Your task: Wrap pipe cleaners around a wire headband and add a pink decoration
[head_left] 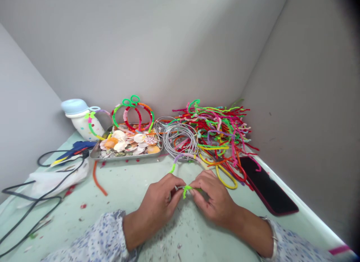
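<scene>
My left hand (160, 204) and my right hand (215, 198) meet over the pale green table (132, 187). Both pinch a thin headband hoop (186, 156) wrapped in purple and green pipe cleaner. A short bright green pipe cleaner (186, 189) sits between the fingertips of both hands, twisted on the hoop. The hoop arches away from me toward a stack of bare grey headbands (180, 140). Both hands have their fingers closed in a pinch.
A metal tray of seashells (128, 143) stands behind, with wrapped hoops (133, 112) leaning over it. A heap of coloured pipe cleaners (219, 130) fills the back right. A dark phone (267, 185) lies right. A blue glue gun (75, 147), cables and a white jug (83, 121) are left.
</scene>
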{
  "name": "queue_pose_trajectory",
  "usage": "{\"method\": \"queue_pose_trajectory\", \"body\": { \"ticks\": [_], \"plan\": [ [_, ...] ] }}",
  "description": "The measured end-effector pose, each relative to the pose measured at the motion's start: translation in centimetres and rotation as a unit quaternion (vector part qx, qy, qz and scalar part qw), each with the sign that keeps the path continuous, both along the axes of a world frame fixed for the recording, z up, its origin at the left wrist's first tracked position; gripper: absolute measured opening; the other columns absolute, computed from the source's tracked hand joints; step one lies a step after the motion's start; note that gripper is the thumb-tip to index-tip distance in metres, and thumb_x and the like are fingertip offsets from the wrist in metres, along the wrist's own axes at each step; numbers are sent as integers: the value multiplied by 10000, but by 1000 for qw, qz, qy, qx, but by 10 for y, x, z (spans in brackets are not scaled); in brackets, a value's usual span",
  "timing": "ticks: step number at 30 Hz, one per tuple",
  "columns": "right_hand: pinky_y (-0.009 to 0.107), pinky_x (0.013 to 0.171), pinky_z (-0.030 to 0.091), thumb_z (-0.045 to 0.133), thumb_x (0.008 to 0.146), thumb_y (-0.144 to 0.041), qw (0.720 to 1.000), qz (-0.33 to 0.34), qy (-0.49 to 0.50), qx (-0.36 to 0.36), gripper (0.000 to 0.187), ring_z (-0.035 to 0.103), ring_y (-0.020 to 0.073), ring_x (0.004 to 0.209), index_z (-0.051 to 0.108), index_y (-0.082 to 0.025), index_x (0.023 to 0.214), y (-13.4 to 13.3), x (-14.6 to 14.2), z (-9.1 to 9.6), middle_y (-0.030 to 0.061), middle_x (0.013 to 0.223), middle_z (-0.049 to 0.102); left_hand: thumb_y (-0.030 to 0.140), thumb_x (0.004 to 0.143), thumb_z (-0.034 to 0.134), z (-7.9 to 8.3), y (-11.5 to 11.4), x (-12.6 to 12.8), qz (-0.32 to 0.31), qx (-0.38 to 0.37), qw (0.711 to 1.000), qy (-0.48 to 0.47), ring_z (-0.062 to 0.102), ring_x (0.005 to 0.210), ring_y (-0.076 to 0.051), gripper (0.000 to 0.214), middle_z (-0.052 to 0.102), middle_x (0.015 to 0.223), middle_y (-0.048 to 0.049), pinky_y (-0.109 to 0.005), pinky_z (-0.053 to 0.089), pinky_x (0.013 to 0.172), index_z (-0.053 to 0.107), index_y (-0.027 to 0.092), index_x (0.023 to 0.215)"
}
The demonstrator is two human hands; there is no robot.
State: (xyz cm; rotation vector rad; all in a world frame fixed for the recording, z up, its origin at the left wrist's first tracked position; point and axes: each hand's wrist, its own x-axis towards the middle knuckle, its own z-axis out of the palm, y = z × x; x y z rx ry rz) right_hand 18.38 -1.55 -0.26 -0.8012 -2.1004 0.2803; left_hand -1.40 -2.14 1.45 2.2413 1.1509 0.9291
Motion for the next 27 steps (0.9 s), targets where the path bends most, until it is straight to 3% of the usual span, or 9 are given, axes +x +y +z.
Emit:
{"method": "queue_pose_trajectory", "body": {
  "ticks": [27],
  "plan": [
    [358,709,383,501,865,-147,1000,8,-13,13,95,503,183,708,586,-186,879,0,-1,0,24,719,582,202,896,516,3,-4,1,12,-24,999,-40,536,630,-127,132,603,731,-17,-230,408,595,638,174,855]
  ]
}}
